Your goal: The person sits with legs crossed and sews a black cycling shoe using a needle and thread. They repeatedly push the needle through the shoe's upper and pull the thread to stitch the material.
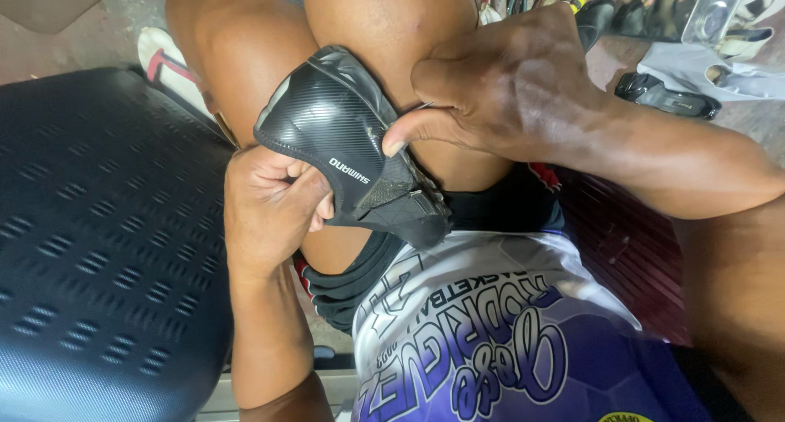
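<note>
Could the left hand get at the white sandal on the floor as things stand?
Probably not freely: the left hand is gripping the black shoe, and the white sandal lies beyond the knee.

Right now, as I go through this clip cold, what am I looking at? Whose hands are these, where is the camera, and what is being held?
The single picture comes from a camera worn on a person's head, looking down at their own lap and two bare hands; there is no machine. The person sits with knees up. The left hand grips a black cycling shoe from below, propped between the thighs. The right hand presses on the shoe's upper edge, pinching what looks like a thin metal needle or awl; it is too small to tell which. A dark perforated metal seat lies at the left. More footwear sits on the floor beyond, including a white sandal and a black shoe.
</note>
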